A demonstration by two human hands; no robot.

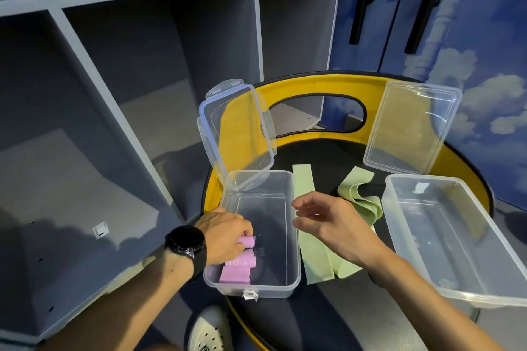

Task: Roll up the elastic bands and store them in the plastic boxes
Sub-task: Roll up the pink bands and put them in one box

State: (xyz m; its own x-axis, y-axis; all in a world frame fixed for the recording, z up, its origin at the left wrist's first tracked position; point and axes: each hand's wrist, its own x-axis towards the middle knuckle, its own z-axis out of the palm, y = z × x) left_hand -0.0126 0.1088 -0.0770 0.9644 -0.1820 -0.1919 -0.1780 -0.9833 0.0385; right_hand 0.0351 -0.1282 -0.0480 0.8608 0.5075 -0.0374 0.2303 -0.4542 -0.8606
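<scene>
The rolled pink elastic band, pinched in the left hand, is being stowed in the near-left clear plastic box above other pink rolls; judged next: the empty, loosely spread right hand takes a flat pale-green band.

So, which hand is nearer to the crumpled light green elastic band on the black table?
Right. The right hand hovers just beside the crumpled light green elastic band; the left hand is inside the left clear plastic box, gripping a pink roll.
</scene>
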